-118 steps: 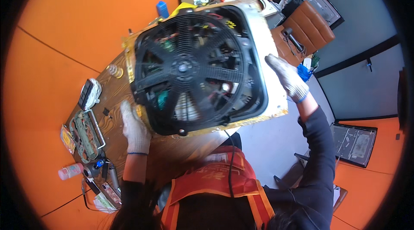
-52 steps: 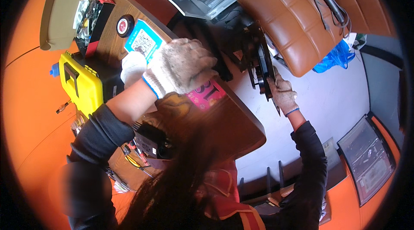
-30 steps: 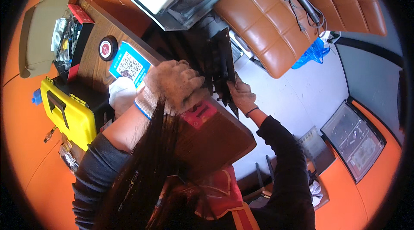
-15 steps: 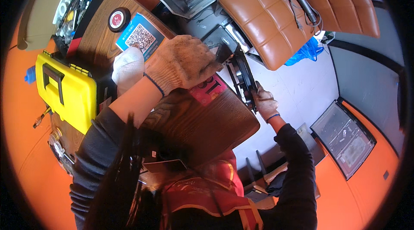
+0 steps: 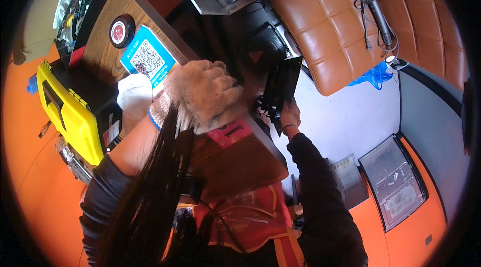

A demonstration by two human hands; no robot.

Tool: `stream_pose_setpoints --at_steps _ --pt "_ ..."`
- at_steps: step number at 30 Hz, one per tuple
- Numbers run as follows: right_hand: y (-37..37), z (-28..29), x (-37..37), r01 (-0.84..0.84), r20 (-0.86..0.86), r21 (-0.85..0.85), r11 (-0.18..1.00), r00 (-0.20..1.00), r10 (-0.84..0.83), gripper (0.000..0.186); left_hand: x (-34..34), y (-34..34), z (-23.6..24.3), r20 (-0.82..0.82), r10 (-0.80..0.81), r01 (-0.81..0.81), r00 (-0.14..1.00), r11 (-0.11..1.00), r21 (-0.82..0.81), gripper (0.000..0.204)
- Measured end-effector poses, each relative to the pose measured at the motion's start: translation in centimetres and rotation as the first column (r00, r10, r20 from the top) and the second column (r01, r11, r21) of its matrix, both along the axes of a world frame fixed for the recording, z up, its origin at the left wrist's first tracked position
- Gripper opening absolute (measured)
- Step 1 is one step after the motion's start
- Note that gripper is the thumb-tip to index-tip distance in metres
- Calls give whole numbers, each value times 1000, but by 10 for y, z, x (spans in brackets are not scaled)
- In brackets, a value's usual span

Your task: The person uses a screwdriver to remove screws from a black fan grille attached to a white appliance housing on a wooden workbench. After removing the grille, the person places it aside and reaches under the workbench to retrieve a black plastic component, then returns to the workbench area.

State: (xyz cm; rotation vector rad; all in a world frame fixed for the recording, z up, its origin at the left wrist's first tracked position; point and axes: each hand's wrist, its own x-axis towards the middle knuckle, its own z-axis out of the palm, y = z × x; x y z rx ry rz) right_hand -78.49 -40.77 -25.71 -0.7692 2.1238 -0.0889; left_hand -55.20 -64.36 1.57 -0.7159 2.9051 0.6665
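My left hand (image 5: 203,97), in a light knitted work glove with grey smudges, hovers over the wooden table with its fingers curled. Whatever those fingers hold, if anything, is hidden from view. Beyond the table's right edge, my right hand (image 5: 290,115) grips a flat black part (image 5: 282,89) by its near lower side. That part is tilted, with small fittings along its left side, and I cannot tell its exact kind. A white rounded object (image 5: 134,95) stands beside my left wrist, and a red printed card (image 5: 229,132) lies beneath my left hand. Dark hair strands cross my left forearm.
A blue code sign (image 5: 150,55) and a round black disc (image 5: 122,31) lie on the table (image 5: 140,9). At left are a yellow toolbox (image 5: 72,111) and a tool tray (image 5: 75,26). A brown cushioned seat (image 5: 325,26) carries a hair dryer (image 5: 376,9); a framed panel (image 5: 393,182) sits lower right.
The view has shifted. My right hand has moved left with the black part, which now shows a broader flat face. My left hand is a little lower and left, farther from the part.
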Motion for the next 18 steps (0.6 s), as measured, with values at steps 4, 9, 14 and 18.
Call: stream_pose_setpoints --at_steps 4,9,14,18 --pt "0 -2 10 -202 -107 -98 975 976 191 35 2 1 -2 -27 17 -18 999 1000 -18 31" --pt "8 32 -3 -41 56 -34 999 998 43 40 1 2 0 0 16 -16 1000 1000 -15 33" --pt "44 47 -11 -207 36 39 978 978 206 47 -1 2 3 49 33 -34 998 999 10 31" --pt "75 36 -19 -258 -29 -130 958 966 256 47 -1 0 3 30 20 -20 999 1000 -4 31"
